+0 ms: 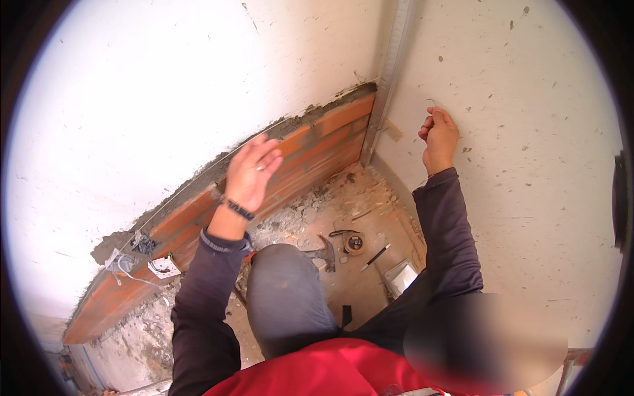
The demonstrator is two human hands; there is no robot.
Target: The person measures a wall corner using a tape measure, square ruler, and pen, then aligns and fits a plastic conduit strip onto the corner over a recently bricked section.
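Brick wall (317,148) runs from 8 to 1 o'clock, grey mortar (340,99) along its top. At 10 o'clock, left hand (252,173) is loosely open, nothing visible held; at 2 o'clock, right hand (441,137), curled, appears to pinch a thin strand (430,101) projecting upward.

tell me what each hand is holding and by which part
The right hand pinches a thin strand, apparently near one end; the left hand holds nothing visible.

Dark sleeves (206,310), red top (317,369), grey trousers (282,294)
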